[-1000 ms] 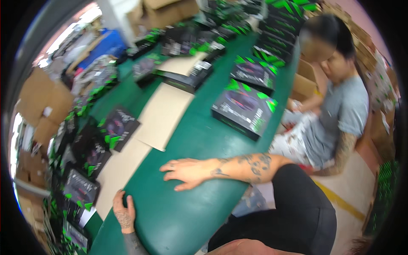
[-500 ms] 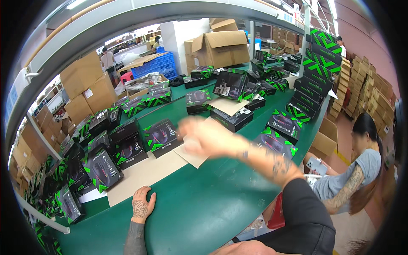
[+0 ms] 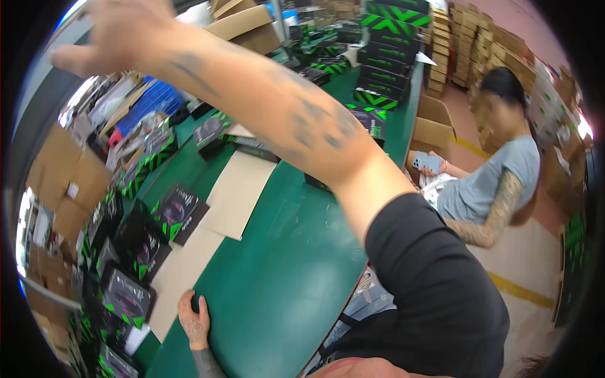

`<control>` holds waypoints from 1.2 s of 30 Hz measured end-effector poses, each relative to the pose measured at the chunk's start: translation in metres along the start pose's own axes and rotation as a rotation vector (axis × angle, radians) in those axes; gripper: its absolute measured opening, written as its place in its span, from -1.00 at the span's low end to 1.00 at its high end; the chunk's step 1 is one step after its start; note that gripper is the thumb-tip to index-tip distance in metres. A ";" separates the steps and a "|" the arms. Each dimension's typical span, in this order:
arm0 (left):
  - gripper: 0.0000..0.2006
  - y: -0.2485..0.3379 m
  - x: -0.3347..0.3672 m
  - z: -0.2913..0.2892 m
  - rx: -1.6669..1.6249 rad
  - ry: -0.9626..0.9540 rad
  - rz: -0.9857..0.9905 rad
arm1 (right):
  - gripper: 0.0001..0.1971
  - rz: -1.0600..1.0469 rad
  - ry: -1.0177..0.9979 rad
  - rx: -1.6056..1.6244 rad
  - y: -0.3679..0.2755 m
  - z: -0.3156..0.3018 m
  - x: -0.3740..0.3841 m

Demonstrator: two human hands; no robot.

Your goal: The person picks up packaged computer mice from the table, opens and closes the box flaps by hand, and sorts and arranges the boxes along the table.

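Note:
My left hand (image 3: 193,316) rests on the green tabletop (image 3: 287,252), fingers and thumb apart, holding nothing, by the edge of a flat brown cardboard sheet (image 3: 183,271). Raised high at the upper left, close to the camera, is my right hand (image 3: 126,38). It is blurred and partly cut off by the top edge, so its fingers do not show clearly. Its forearm crosses the view and hides part of the table. A second cardboard sheet (image 3: 242,189) lies farther along. Left of the sheets stand black and green mouse boxes, among them a tilted box (image 3: 179,213) and a nearer box (image 3: 126,295).
A tall stack of black and green boxes (image 3: 384,63) stands at the table's far right. Beside the table are an open carton (image 3: 432,123) and a seated person (image 3: 485,183) holding a phone. A blue crate (image 3: 148,107) and large cartons (image 3: 57,170) stand beyond the left side.
My right hand has gone from above the cardboard up to the upper left, near the camera. The view has turned to the right. My left hand stays on the table.

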State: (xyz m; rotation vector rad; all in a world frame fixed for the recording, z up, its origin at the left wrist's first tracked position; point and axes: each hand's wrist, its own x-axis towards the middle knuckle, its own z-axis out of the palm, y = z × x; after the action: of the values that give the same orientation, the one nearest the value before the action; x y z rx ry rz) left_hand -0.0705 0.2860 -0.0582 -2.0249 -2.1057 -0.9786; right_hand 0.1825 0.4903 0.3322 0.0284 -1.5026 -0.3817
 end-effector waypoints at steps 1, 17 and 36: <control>-0.73 0.004 0.000 0.000 -0.006 0.005 0.008 | -0.50 0.039 -0.022 -0.039 0.006 0.002 -0.033; -0.56 0.052 0.096 0.035 0.152 0.064 0.168 | -0.54 0.782 -1.108 -0.084 -0.055 -0.086 -0.374; -0.31 0.122 0.169 0.117 0.140 0.135 0.338 | -0.45 1.400 -1.037 -1.021 0.041 -0.314 -0.275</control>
State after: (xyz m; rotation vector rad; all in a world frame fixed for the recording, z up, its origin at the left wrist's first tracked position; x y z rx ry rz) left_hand 0.0625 0.4816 -0.0262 -2.0859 -1.6435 -0.8582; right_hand 0.4914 0.5335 0.0518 -2.1671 -1.6992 0.0893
